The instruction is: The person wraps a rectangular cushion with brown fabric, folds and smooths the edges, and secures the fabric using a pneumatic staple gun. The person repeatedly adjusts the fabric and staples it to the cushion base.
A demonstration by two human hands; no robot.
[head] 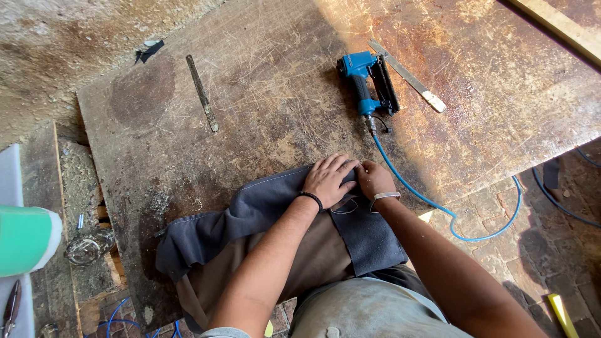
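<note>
Both hands press on the grey cloth on the tabletop: left hand spread flat, right hand curled beside it. A blue nail gun lies at one o'clock.

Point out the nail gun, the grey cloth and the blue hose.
nail gun (363, 81), head view, on its blue handle.
grey cloth (250, 209), head view, on the fold left of the left hand (328, 178).
blue hose (407, 188), head view, on the stretch right of the right hand (374, 178).
</note>
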